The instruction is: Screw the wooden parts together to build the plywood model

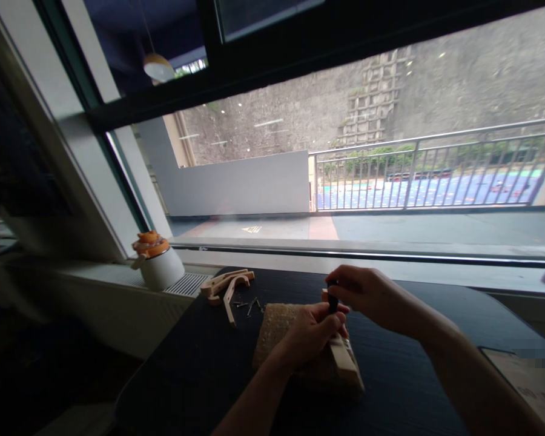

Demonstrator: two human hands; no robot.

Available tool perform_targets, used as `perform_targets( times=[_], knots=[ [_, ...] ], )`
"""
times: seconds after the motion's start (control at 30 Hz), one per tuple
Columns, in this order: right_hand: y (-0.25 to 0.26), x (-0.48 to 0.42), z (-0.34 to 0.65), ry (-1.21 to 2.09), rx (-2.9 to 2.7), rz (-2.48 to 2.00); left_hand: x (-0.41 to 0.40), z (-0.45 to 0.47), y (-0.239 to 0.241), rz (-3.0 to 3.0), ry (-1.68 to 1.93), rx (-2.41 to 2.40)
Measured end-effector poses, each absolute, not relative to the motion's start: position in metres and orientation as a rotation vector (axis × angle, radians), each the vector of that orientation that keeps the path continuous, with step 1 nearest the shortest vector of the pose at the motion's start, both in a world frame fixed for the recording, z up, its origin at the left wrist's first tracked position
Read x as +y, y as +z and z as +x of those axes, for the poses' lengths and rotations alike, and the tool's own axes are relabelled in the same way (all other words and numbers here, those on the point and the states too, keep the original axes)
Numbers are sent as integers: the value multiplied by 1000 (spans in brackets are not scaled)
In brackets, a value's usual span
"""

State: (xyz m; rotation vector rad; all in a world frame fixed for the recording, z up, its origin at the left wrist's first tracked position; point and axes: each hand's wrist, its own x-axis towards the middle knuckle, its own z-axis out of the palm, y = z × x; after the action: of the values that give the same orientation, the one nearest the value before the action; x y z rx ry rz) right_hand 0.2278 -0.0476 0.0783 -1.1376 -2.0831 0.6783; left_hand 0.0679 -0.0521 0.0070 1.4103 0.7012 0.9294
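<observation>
My right hand (362,295) pinches the top of an upright black screwdriver (332,298); the screwdriver's tip is hidden behind my fingers. Closed around the lower end of the screwdriver and the pale wooden piece (344,358), my left hand (315,330) rests over a rough tan block (272,324). The wooden piece lies along the block's right side, its near end sticking out toward me. To the left on the dark table (186,363) lie curved wooden pieces (227,281) and several small screws (253,304).
A white pot with an orange top (157,260) stands on the sill by a vent at the left. Beyond the table is a large window with a railing (418,175) outside. A flat framed item, perhaps a tablet (522,378), is at the right edge, partly blurred out.
</observation>
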Motion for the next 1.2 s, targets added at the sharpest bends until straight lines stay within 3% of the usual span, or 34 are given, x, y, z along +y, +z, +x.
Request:
perform_targets(
  times=[0.4,0.93,1.2],
  knots=[
    [87,-50,233,588,-2094,-1192,-51,67,5,1409,935,664],
    [79,-45,229,781,-2114,-1116,-53,66,11,1423,925,688],
    [76,-43,226,606,-2110,-1199,-55,67,15,1374,933,700]
  ],
)
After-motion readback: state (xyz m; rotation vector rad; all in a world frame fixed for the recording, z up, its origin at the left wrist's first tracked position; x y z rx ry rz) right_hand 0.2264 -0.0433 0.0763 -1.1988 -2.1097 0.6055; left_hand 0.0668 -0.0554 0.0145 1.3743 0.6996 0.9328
